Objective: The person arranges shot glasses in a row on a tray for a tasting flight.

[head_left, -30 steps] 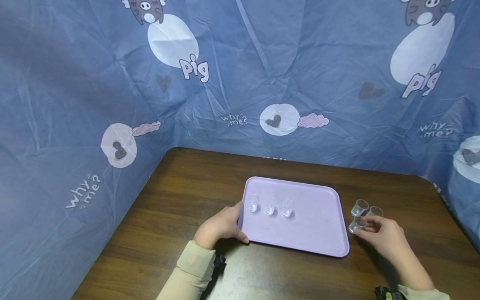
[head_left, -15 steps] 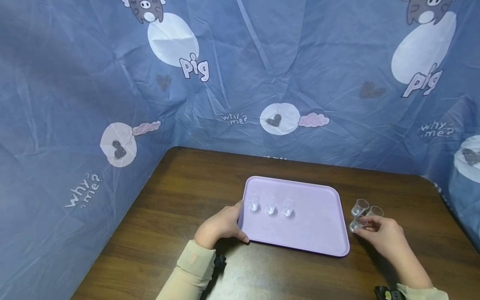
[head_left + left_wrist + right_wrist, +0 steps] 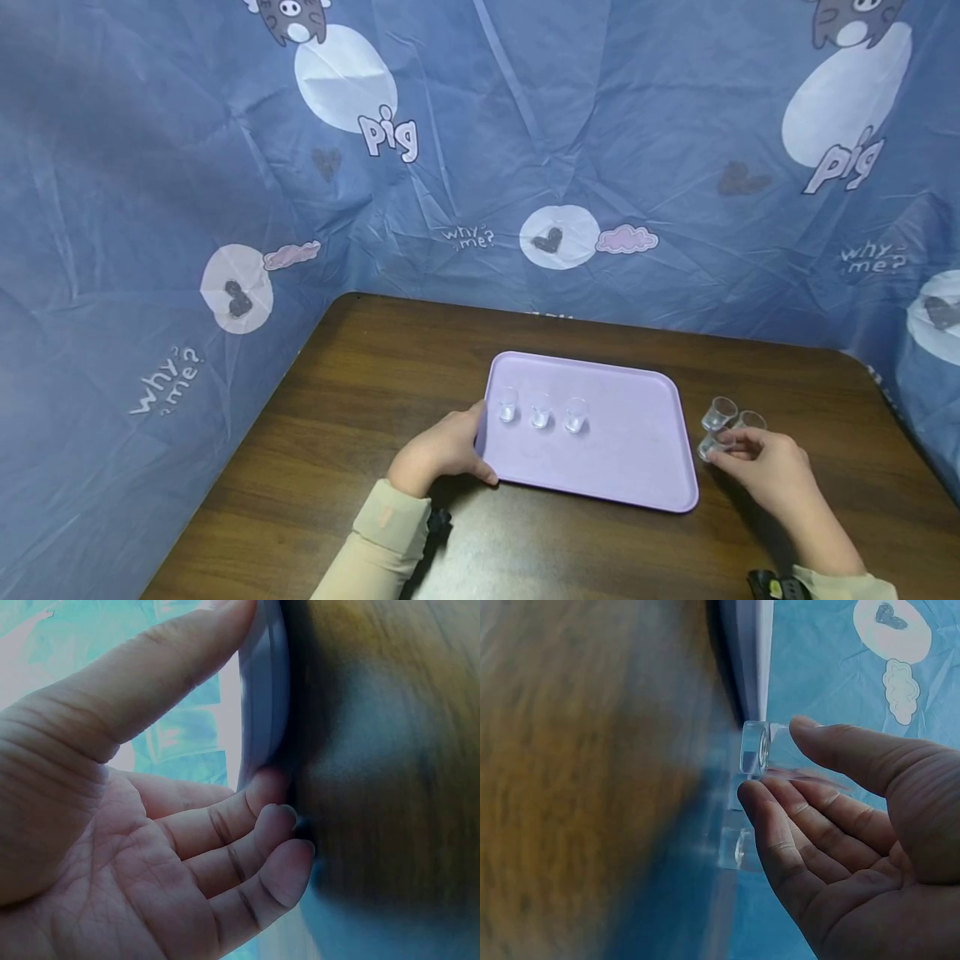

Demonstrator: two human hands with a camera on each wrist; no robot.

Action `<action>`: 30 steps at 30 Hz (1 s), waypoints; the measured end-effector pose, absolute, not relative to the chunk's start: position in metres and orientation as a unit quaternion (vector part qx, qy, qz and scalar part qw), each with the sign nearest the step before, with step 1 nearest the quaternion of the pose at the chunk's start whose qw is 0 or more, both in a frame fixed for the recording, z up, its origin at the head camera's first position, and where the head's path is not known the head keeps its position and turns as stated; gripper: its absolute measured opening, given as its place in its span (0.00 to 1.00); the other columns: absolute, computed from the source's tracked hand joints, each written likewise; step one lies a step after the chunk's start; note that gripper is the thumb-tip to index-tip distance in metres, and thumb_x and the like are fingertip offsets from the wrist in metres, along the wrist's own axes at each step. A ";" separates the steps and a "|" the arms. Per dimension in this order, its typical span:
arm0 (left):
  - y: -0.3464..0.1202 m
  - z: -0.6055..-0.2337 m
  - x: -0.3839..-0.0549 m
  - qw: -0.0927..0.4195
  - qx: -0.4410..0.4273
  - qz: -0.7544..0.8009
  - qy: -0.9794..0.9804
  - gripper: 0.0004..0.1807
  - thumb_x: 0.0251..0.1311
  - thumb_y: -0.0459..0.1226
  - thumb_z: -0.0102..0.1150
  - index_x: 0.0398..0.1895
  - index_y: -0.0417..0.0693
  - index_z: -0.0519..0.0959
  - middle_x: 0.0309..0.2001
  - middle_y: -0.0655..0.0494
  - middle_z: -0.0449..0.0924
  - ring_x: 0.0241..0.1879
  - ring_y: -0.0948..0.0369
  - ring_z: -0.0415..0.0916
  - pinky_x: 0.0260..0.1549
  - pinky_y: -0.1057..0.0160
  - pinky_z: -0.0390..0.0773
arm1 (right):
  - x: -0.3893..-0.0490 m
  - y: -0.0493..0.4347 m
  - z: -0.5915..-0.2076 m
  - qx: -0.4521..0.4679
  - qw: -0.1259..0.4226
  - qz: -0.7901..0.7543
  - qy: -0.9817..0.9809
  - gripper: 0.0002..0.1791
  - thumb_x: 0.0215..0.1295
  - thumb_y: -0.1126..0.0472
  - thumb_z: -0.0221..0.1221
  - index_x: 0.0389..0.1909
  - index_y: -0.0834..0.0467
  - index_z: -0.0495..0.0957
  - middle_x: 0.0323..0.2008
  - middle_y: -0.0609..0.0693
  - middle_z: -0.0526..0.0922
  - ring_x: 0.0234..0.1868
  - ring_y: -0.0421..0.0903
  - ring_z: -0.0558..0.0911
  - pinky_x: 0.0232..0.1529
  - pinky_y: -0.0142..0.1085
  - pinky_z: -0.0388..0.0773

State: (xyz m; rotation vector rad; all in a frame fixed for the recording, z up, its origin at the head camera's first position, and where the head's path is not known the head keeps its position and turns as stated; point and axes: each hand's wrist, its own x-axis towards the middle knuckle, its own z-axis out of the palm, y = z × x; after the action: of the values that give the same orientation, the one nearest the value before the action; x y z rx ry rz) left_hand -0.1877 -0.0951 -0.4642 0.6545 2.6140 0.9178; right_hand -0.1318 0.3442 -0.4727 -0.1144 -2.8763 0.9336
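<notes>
In the head view, my left hand [image 3: 442,454] holds the near left corner of the lilac tray [image 3: 630,467], thumb at the front edge and fingers along the side. The left wrist view shows the thumb and fingertips against the tray's rim [image 3: 262,690]. My right hand [image 3: 772,475] pinches a small clear shot glass [image 3: 754,748] between thumb and fingers, just right of the tray. Two more shot glasses, a left one [image 3: 718,412] and a right one [image 3: 752,418], stand close behind it. On the tray, three shot glasses [image 3: 540,414] form a row towards the left.
All of this rests on a brown wooden table [image 3: 337,392]. A blue printed cloth [image 3: 465,167] hangs behind the table and along its left side.
The right hand and its shot glass have hardly moved, with at most a tiny shift away from the front. My left hand and the tray stay in place.
</notes>
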 end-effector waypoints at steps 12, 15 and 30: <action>-0.093 -0.464 -0.189 0.153 0.221 0.316 0.910 0.57 0.32 0.38 0.88 0.70 0.37 0.64 0.53 0.37 0.80 0.52 0.48 0.77 0.55 0.50 0.74 | -0.130 0.336 -0.465 -0.025 0.095 0.308 -0.946 0.21 0.52 0.58 0.78 0.40 0.70 0.84 0.28 0.53 0.87 0.30 0.45 0.85 0.28 0.30 0.76; -0.094 -0.464 -0.188 0.150 0.223 0.315 0.910 0.58 0.31 0.38 0.89 0.69 0.36 0.65 0.52 0.37 0.80 0.52 0.48 0.77 0.55 0.49 0.74 | -0.131 0.332 -0.462 -0.020 0.098 0.311 -0.945 0.22 0.52 0.58 0.78 0.41 0.70 0.84 0.28 0.53 0.87 0.30 0.44 0.85 0.28 0.29 0.76; -0.094 -0.465 -0.188 0.152 0.217 0.311 0.913 0.57 0.32 0.38 0.89 0.69 0.36 0.65 0.52 0.38 0.81 0.51 0.48 0.77 0.54 0.50 0.74 | -0.143 0.301 -0.457 0.020 0.089 0.351 -0.932 0.16 0.51 0.64 0.78 0.38 0.66 0.85 0.31 0.52 0.87 0.32 0.45 0.85 0.28 0.29 0.79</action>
State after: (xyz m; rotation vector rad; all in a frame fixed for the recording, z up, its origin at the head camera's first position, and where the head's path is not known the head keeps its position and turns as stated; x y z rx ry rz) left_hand -0.1884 -0.0940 -0.4651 0.6228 2.6192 0.8917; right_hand -0.1425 0.3013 -0.4572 0.0599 -2.7722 1.0431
